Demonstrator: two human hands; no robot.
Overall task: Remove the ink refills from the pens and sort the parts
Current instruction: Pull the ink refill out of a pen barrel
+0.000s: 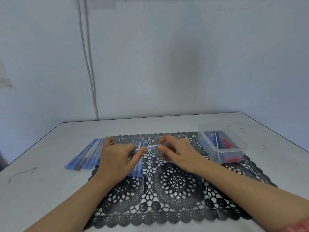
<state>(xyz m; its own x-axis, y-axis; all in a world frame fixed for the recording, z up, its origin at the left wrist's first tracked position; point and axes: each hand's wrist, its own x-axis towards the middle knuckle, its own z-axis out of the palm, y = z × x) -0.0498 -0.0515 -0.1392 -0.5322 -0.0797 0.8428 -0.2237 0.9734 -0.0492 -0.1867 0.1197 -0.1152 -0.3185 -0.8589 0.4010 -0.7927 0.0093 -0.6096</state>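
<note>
- The left hand (117, 158) was curled round one end of a clear blue pen (151, 147), and the right hand (177, 151) pinched the other end between thumb and fingertips
- The pen was held roughly level between the two hands, just above the black lace mat (177, 181)
- The pen was too small and blurred to tell whether its refill had started to come out
- A row of blue pens (87, 154) lay on the counter (41, 190) just left of the mat, and a second bunch (139, 171) lay on the mat, partly under the left hand
- A clear plastic box (234, 149) stood at the mat's far right corner, well apart from the hands, holding blue and red parts
- A sharp pull would likely free the tip end suddenly, so a small part could fly off the counter or drop through the mat's holes
- A thin refill might bend or leak if it was tugged at an angle
- The left wrist sat close to the second bunch, so a jerk could scatter it into the row and mix up the sorting
</note>
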